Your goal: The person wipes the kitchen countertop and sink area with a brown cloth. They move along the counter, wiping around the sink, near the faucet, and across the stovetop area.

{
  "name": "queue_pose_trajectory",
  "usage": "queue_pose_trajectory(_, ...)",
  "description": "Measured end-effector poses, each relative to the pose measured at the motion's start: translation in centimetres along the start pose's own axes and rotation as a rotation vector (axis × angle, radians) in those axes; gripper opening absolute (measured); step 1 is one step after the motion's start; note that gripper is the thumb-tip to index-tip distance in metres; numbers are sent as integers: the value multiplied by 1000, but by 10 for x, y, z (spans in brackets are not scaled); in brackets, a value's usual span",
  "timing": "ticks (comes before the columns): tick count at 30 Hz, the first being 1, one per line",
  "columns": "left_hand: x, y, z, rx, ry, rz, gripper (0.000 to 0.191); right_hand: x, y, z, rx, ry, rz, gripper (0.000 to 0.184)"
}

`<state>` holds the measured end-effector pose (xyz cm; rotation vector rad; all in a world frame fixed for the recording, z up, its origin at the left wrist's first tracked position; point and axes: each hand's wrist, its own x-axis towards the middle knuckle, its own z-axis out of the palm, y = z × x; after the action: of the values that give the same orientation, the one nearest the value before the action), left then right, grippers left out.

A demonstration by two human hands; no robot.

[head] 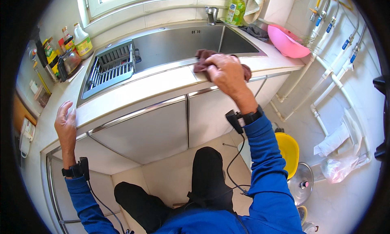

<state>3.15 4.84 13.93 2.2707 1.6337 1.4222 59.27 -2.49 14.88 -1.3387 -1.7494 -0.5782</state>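
My right hand [226,72] grips a dark brown cloth [203,62] on the counter's front strip [158,81], beside the stainless steel sink [176,46]. Parts of the cloth stick out on both sides of the hand. My left hand [66,121] is at the counter's inner corner on the left, fingers loosely curled and apart, holding nothing. Whether it touches the counter edge I cannot tell. Over the sink's left end sits a grey drain rack [111,69] with metal bars. A chrome faucet [211,15] stands at the sink's back edge.
Several sauce bottles [69,39] and a glass pot [71,62] stand at the left. Right of the sink are a green dish soap bottle [235,10], a grey cloth [255,32] and a pink basin [285,42]. White pipes [324,75] line the wall. A yellow basin [286,153] is low right.
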Motion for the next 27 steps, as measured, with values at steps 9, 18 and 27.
queue_pose_trajectory(9, -3, -5, -2, 26, -6, 17, 33, -20, 142, -56, -227, 2, 206, 19)
queue_pose_trajectory(18, -2, -7, 0, 59, -19, 10, 30, -40, 236, -101, -470, -58, 367, 34)
queue_pose_trajectory(27, -1, -18, 1, 6, -24, 4, 29, -37, 274, -120, -591, -119, 565, 43)
